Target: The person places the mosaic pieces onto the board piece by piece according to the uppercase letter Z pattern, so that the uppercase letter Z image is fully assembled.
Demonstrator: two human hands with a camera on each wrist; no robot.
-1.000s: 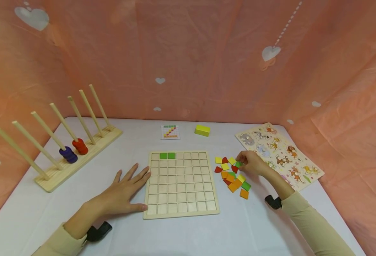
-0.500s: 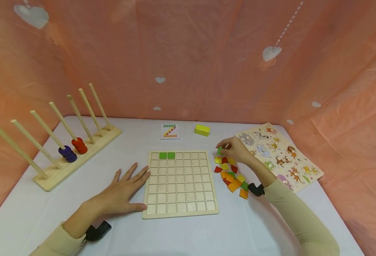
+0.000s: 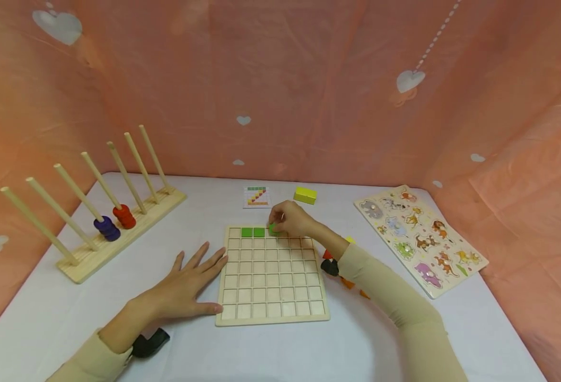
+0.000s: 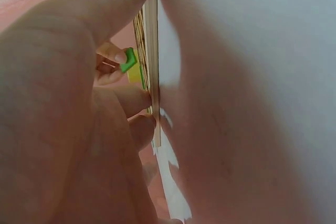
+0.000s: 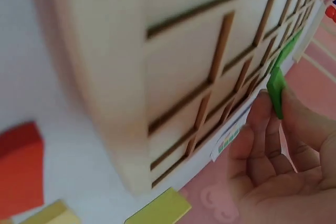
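A wooden grid board point(image 3: 272, 281) lies on the white table. Two green square tiles point(image 3: 253, 232) sit side by side in its top row. My right hand point(image 3: 292, 218) pinches another green tile point(image 5: 275, 90) between thumb and fingers, over the top row just right of those two. In the right wrist view this tile is tilted, on edge to the board. My left hand point(image 3: 182, 292) is spread flat on the table, with thumb and fingertips touching the board's left edge. The left wrist view shows these fingers against the board's side.
Loose red, yellow and orange tiles point(image 3: 349, 284) lie right of the board, partly hidden by my right forearm. Behind it are a pattern card point(image 3: 256, 197) and a yellow block point(image 3: 305, 195). A peg stand point(image 3: 132, 228) with rings is at left, an animal puzzle point(image 3: 421, 239) at right.
My right hand has picked a green tile from the loose pile and carried it left to the board's top row. The left hand has stayed at the board's edge.
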